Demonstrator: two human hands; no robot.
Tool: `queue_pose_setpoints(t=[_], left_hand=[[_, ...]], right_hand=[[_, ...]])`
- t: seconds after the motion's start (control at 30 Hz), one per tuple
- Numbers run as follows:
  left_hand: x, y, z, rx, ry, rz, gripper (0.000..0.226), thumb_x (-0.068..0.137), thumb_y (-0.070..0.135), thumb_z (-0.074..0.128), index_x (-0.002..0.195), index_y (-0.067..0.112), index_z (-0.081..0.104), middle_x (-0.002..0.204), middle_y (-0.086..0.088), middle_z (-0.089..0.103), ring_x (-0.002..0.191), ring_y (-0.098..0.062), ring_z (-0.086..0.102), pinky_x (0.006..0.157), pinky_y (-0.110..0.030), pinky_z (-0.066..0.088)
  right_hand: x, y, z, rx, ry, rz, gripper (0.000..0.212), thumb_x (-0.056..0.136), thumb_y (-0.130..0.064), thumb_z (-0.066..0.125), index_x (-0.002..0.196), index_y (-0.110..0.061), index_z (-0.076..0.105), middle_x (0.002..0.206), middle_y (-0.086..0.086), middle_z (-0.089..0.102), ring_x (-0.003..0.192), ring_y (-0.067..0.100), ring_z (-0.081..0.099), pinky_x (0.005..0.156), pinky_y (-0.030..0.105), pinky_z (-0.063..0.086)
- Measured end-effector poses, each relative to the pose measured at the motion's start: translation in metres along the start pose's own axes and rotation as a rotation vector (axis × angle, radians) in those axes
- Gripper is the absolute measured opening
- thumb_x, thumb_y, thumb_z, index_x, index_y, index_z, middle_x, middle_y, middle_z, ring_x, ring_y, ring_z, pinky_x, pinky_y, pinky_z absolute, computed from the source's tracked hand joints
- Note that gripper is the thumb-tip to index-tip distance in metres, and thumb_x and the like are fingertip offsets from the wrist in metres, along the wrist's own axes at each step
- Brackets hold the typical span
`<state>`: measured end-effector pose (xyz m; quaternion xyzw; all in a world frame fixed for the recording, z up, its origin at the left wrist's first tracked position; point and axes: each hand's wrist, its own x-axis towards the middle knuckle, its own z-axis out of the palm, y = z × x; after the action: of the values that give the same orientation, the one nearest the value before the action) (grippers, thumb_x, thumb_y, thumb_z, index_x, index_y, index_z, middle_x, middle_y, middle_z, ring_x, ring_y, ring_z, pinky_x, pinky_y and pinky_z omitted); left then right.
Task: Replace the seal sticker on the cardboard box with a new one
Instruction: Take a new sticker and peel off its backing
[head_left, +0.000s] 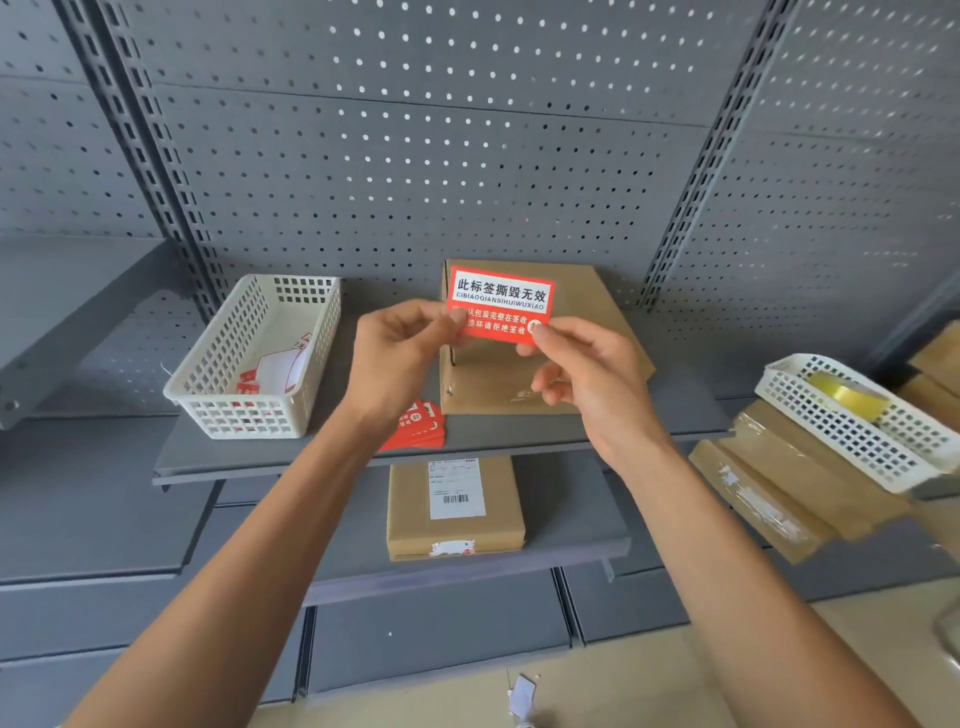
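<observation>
New seal sticker held at both lower corners, above the cardboard box

Your left hand (400, 353) pinches the lower left corner of the seal sticker (500, 304) and your right hand (582, 374) pinches its lower right corner, so the printed face stays readable and the backing can probably be split at an edge. The sticker hangs in front of the cardboard box (540, 358), which lies flat near the middle of the shelf (311, 457), within reach for application. Spare stickers (418, 428) lie at the shelf's front edge beside the box. The white basket (254, 358) toward the left end holds peeled scraps, apparently waste.
</observation>
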<state>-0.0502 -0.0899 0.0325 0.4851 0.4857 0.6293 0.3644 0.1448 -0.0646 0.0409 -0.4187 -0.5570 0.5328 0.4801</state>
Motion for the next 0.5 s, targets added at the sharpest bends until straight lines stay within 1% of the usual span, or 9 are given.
queue_pose_setpoints(t=[0.13, 0.27, 0.37, 0.5], left_hand=[[0.005, 0.003, 0.012, -0.025, 0.023, -0.010, 0.016, 0.096, 0.016, 0.069, 0.089, 0.003, 0.075, 0.075, 0.002, 0.076, 0.070, -0.003, 0.066, 0.067, -0.013, 0.048], [0.006, 0.003, 0.022, -0.043, 0.072, 0.001, 0.019, 0.095, 0.020, 0.070, 0.086, 0.005, 0.076, 0.075, 0.000, 0.075, 0.071, -0.008, 0.066, 0.065, -0.016, 0.046], [0.005, 0.003, 0.030, -0.061, 0.066, -0.015, 0.019, 0.096, 0.021, 0.069, 0.086, 0.007, 0.077, 0.076, -0.001, 0.075, 0.073, -0.011, 0.066, 0.067, -0.021, 0.046], [0.003, 0.003, 0.039, -0.073, 0.069, -0.046, 0.019, 0.096, 0.022, 0.069, 0.082, 0.013, 0.078, 0.077, -0.003, 0.076, 0.075, -0.014, 0.066, 0.070, -0.027, 0.045]], right_hand=[[0.001, -0.008, -0.012, 0.023, 0.024, -0.012, 0.018, 0.097, -0.017, 0.066, 0.111, -0.008, 0.074, 0.095, 0.008, 0.078, 0.056, 0.015, 0.057, 0.050, 0.025, 0.045], [-0.001, -0.014, -0.026, 0.009, 0.028, -0.015, 0.016, 0.097, -0.015, 0.065, 0.109, -0.007, 0.073, 0.098, 0.010, 0.078, 0.056, 0.015, 0.058, 0.053, 0.026, 0.046], [-0.004, -0.016, -0.034, 0.004, 0.022, -0.016, 0.016, 0.096, -0.012, 0.067, 0.109, -0.006, 0.073, 0.096, 0.011, 0.078, 0.059, 0.016, 0.059, 0.054, 0.027, 0.047], [-0.005, -0.018, -0.040, 0.028, 0.016, -0.030, 0.018, 0.096, -0.010, 0.067, 0.111, -0.001, 0.071, 0.094, 0.013, 0.077, 0.058, 0.017, 0.059, 0.053, 0.028, 0.045]])
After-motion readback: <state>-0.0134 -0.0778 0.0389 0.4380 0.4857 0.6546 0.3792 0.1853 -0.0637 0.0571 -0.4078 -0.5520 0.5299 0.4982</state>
